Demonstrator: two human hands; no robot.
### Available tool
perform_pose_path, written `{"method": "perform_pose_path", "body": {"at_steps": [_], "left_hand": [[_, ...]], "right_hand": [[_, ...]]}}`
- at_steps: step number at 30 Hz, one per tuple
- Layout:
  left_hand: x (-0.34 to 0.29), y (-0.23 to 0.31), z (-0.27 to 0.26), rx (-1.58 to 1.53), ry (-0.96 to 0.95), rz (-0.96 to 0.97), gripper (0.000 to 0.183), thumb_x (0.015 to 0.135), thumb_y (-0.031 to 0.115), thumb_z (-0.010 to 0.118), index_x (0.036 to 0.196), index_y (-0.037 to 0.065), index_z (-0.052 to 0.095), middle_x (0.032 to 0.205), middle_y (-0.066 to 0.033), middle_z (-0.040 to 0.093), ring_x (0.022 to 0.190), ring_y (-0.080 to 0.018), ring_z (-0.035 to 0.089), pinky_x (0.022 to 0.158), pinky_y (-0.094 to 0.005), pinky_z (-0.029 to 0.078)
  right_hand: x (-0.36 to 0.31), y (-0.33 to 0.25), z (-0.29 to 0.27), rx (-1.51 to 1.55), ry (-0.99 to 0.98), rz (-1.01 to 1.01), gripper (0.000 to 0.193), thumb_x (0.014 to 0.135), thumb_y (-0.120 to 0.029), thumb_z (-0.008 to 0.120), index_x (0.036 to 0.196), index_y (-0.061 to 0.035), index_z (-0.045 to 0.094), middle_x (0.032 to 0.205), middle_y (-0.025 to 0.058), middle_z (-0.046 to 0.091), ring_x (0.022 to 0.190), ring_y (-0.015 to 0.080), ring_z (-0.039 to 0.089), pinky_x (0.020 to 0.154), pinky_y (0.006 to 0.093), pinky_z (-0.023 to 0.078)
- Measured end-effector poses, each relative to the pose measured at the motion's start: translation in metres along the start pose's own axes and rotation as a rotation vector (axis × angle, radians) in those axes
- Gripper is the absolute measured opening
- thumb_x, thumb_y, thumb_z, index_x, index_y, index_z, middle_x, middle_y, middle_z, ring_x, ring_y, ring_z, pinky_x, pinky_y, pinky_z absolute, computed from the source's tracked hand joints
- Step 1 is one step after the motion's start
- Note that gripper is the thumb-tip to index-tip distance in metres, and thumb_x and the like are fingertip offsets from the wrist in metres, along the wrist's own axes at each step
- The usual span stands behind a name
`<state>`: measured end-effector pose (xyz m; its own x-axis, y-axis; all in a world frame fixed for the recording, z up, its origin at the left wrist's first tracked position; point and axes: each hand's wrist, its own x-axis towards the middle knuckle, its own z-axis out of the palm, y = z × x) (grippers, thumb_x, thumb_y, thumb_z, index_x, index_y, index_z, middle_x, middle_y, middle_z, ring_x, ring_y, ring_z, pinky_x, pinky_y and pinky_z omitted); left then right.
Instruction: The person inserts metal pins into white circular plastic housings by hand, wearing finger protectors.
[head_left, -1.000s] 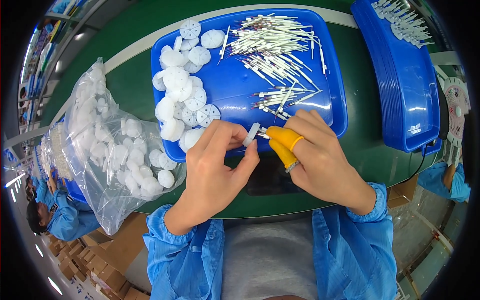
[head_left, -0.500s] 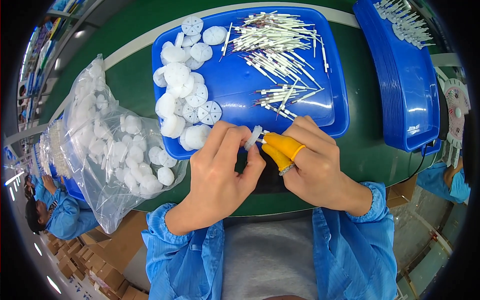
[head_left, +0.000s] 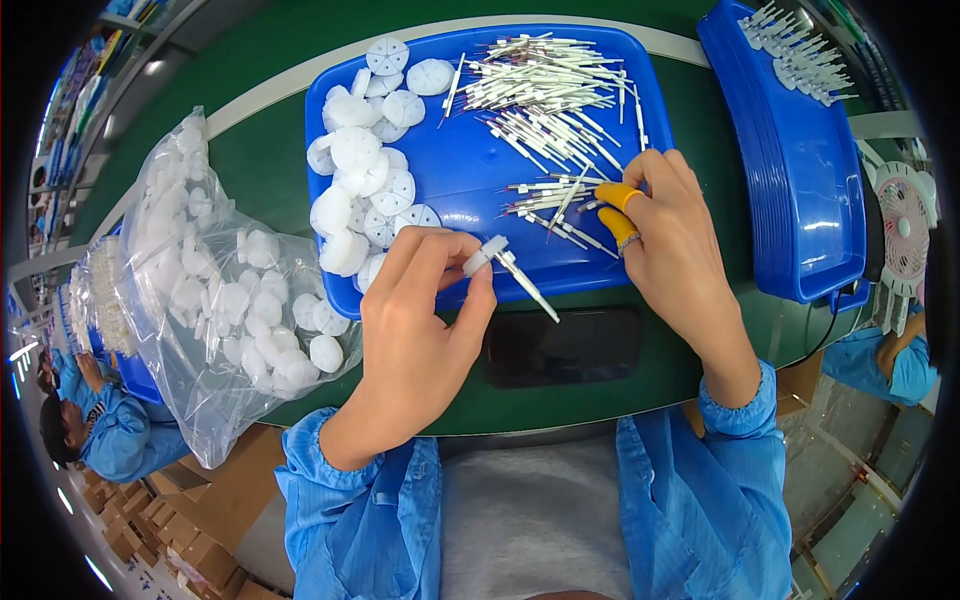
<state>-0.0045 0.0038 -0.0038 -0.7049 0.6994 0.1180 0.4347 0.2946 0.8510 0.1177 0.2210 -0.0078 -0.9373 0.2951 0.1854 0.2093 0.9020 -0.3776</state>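
Note:
My left hand [head_left: 425, 310] pinches a round white plastic disc [head_left: 480, 262] by its edge, near the tray's front rim. One or more thin white sticks [head_left: 528, 285] stand out from that disc toward the lower right. Yellow finger covers are on the thumb and forefinger of my right hand [head_left: 672, 235]. Those two fingertips close round the end of a thin white stick [head_left: 590, 206] at the smallest heap in the blue tray [head_left: 480, 180]. Larger heaps of such sticks [head_left: 545, 75] lie farther back, some with dark reddish tips. Slotted white discs [head_left: 355, 150] pile along the tray's left side.
A clear plastic bag [head_left: 240, 300] of white discs lies to the left. On the green table [head_left: 430, 405] before me rests a black phone [head_left: 565, 348]. Stacked blue trays [head_left: 800, 190] stand right, holding finished-looking white pieces [head_left: 800, 55], beside a small fan [head_left: 903, 220]. Other people sit at both sides.
My right hand has left the disc and moved up and right to the sticks in the tray. My left hand keeps the disc, its stick now showing, and the phone is uncovered.

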Motion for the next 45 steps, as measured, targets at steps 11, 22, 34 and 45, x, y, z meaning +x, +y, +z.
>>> {"method": "perform_pose_path", "body": {"at_steps": [11,22,34,45], "left_hand": [[0.000,0.000,0.001,-0.116,-0.074,-0.017,0.015,0.095,-0.006,0.071,0.110,-0.006,0.069,0.105,-0.0122,0.067,0.092,-0.0223,0.075,0.082,-0.0326,0.063],[-0.003,0.000,0.004,0.034,-0.017,0.075,0.019,0.091,-0.004,0.077,0.106,-0.002,0.066,0.096,-0.0123,0.067,0.083,-0.0277,0.075,0.074,-0.0341,0.062],[-0.004,-0.003,0.004,0.101,-0.006,0.171,0.022,0.086,-0.005,0.078,0.104,-0.001,0.065,0.095,-0.0133,0.065,0.078,-0.0287,0.072,0.066,-0.0365,0.058],[-0.012,-0.001,0.007,0.206,-0.047,0.211,0.026,0.088,-0.004,0.075,0.111,0.000,0.064,0.100,-0.0129,0.062,0.063,-0.0301,0.064,0.053,-0.0387,0.051]], "right_hand": [[-0.009,-0.034,-0.011,0.553,-0.114,-0.179,0.038,0.074,0.010,0.075,0.112,0.0049,0.072,0.101,0.0164,0.065,0.094,0.0353,0.062,0.081,0.0430,0.048],[-0.009,-0.033,0.004,0.396,-0.070,-0.195,0.045,0.064,0.018,0.070,0.107,0.0072,0.076,0.094,0.0142,0.061,0.086,0.0336,0.058,0.074,0.0414,0.047],[-0.020,-0.044,0.021,0.525,0.044,-0.252,0.037,0.059,0.011,0.073,0.096,0.0128,0.070,0.097,0.0185,0.060,0.086,0.0343,0.059,0.074,0.0433,0.049],[-0.019,-0.051,0.025,0.535,0.044,-0.203,0.033,0.061,0.012,0.073,0.094,0.0099,0.070,0.094,0.0185,0.062,0.084,0.0357,0.061,0.072,0.0436,0.049]]}}
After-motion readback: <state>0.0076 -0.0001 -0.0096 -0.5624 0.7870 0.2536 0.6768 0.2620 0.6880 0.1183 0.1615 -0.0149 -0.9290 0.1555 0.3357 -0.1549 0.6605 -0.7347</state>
